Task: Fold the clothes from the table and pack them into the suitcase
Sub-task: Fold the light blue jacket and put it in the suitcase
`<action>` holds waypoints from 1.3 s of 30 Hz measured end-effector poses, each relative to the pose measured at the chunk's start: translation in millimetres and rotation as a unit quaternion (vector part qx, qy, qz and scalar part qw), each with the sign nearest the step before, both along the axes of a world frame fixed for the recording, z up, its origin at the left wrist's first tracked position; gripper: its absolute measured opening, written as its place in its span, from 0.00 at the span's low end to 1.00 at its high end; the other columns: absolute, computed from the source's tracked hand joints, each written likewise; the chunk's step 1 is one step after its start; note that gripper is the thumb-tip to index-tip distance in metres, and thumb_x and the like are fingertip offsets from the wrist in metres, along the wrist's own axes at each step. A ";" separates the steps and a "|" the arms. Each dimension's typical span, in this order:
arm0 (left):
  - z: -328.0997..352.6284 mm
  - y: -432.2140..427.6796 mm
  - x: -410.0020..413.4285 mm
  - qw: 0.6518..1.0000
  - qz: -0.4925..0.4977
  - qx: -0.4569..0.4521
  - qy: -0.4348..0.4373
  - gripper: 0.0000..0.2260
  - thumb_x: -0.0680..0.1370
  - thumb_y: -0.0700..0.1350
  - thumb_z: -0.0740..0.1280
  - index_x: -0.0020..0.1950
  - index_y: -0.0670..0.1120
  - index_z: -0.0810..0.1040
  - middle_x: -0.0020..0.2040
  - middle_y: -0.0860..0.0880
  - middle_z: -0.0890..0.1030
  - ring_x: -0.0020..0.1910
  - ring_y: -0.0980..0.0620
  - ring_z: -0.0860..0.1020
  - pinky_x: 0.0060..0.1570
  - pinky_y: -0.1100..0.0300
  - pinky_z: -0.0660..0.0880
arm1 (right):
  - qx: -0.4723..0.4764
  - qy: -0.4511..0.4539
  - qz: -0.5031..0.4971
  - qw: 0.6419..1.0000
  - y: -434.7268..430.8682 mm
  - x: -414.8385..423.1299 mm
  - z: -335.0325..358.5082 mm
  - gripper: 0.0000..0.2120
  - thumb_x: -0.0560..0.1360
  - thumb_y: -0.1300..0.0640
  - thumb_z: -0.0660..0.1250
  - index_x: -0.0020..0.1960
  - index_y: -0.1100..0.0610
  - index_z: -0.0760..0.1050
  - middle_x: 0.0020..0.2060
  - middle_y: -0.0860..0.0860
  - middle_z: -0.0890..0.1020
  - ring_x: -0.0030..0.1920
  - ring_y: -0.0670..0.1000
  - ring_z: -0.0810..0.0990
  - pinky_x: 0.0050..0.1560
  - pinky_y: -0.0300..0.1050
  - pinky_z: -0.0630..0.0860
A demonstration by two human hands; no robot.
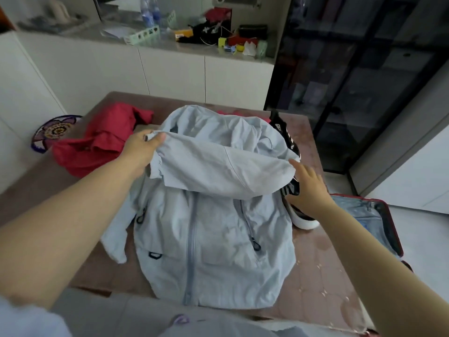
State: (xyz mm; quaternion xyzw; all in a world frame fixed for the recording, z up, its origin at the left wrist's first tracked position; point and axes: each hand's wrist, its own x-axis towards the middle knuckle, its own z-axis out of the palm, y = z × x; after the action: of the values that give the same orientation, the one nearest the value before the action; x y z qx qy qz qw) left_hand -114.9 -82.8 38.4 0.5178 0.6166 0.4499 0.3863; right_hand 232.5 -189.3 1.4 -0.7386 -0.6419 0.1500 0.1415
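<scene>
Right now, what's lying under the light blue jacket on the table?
A black sneaker with a white sole pokes out beneath the jacket, right side. A strip of red cloth shows past the hood. Anything else underneath is covered.

Beyond my grip ran white cabinets under a cluttered grey counter, with a dark glass-fronted cabinet off to its right.

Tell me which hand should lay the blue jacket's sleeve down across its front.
Left: the left hand pinches the sleeve end, while the right hand just touches the jacket edge, fingers straight.
</scene>
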 end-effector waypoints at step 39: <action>-61.6 176.3 26.5 0.922 0.001 0.105 0.373 0.17 0.78 0.45 0.64 0.65 0.42 0.72 0.59 0.45 0.76 0.58 0.42 0.73 0.51 0.61 0.63 | 0.011 -0.106 -0.186 0.977 214.5 74.9 -5.1 0.21 0.79 0.45 0.54 0.64 0.57 0.72 0.61 0.60 0.74 0.62 0.60 0.70 0.73 0.58 0.51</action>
State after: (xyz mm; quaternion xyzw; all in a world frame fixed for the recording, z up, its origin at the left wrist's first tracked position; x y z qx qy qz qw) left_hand -88.4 93.5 -23.2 0.6854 0.6655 0.2868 0.0711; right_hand 307.4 25.2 -3.7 -0.8554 -0.5058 0.0346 0.1062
